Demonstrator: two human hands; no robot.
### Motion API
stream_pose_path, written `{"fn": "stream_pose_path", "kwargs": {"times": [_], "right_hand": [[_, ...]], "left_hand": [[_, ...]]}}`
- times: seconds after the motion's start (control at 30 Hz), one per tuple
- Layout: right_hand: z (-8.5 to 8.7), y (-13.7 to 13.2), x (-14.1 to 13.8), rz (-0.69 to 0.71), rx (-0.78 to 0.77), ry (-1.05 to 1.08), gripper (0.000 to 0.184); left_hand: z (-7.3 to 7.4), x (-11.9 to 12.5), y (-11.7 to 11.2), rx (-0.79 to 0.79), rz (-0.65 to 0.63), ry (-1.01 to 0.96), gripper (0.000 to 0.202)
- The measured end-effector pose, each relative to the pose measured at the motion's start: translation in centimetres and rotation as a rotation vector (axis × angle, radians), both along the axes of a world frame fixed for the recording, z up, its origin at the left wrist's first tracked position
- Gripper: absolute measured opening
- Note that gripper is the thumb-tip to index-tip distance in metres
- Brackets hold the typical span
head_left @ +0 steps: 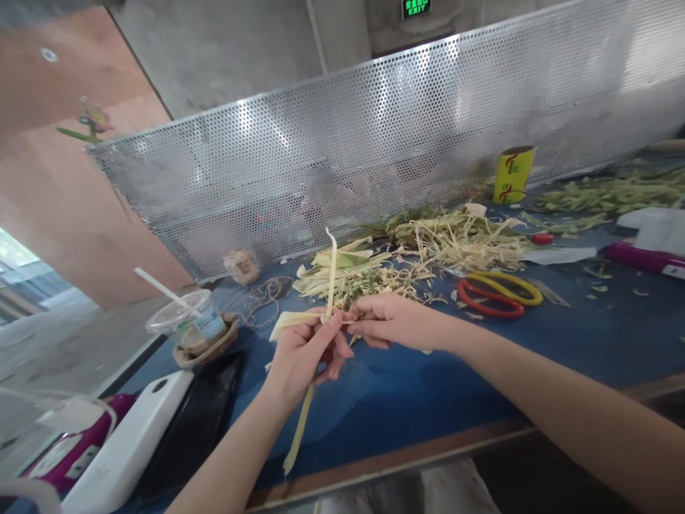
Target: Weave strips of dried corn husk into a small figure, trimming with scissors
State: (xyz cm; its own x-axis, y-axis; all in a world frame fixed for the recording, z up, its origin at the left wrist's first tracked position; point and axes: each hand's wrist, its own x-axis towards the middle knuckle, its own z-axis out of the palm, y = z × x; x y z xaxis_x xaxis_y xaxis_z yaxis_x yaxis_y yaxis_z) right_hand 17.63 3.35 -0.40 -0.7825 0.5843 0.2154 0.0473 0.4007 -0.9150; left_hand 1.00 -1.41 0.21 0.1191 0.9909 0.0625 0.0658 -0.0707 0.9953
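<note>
Perforated metal panelling [300, 143] backs the blue-topped counter [454, 385], and both hands meet above it. The left hand [307, 350] pinches a corn-husk strip [332, 275] between thumb and forefinger, its other fingers curled underneath; the strip rises upright from that grip. The right hand [393, 321] has its fingers pressed together on a thin pale strand [346, 322] just beside the left thumb — whether it belongs to the strip, I cannot tell. Good handling here probably means a firm left pinch close to the join and light, even tension from the right, since husk likely splits along its grain. The strip is narrow and flat with a hooked tip; a broader husk piece [289, 325] juts out leftward, papery and pale. Beyond lies a curling, tangled husk heap [465, 239], with smooth-handled scissors [495, 294] nearer and loose twine [265, 300] further left.
</note>
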Motion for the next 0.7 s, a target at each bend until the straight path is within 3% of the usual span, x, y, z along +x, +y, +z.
{"fn": "stream_pose_path", "kwargs": {"times": [0.13, 0.33, 0.47, 0.6, 0.7], "right_hand": [[0.3, -0.1, 0.2, 0.009, 0.163, 0.001, 0.032], [0.8, 0.0, 0.4, 0.015, 0.145, -0.057, 0.036], [0.0, 0.4, 0.0, 0.003, 0.007, 0.004, 0.027], [-0.7, 0.5, -0.6, -0.091, -0.009, 0.204, 0.041], [-0.9, 0.4, -1.1, 0.001, -0.014, 0.307, 0.036]], "left_hand": [[0.0, -0.2, 0.1, 0.032, 0.040, -0.088, 0.033], [0.7, -0.2, -0.1, 0.045, 0.066, -0.160, 0.027], [0.9, -0.7, 0.2, -0.055, -0.094, -0.106, 0.036], [0.6, -0.9, 0.4, -0.076, -0.287, -0.160, 0.034], [0.5, -0.6, 0.4, -0.130, -0.340, -0.157, 0.024]]}}
